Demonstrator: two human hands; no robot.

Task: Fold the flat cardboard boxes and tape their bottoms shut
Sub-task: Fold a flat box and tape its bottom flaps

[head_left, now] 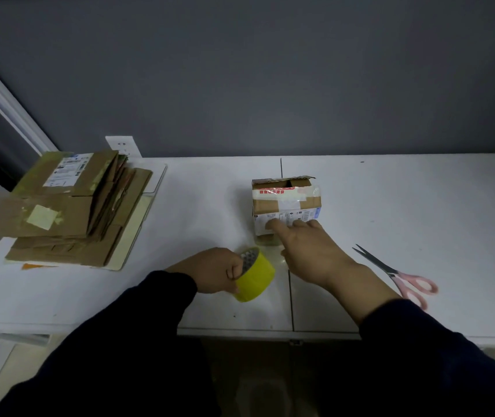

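Your left hand [219, 270] grips the glossy yellow tape roll [255, 275] near the table's [198, 212] front edge. Your right hand [309, 251], fingers straight, presses the small brown cardboard box [285, 203] at mid-table. Flat boxes [68, 209] lie stacked far left; pink-handled scissors [399, 275] lie right.

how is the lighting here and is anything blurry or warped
Head view: dim, flat light, darker toward the corners; the wide lens leans the white trim at left; the label on the box is too soft to read, with slight glare on its clear tape.
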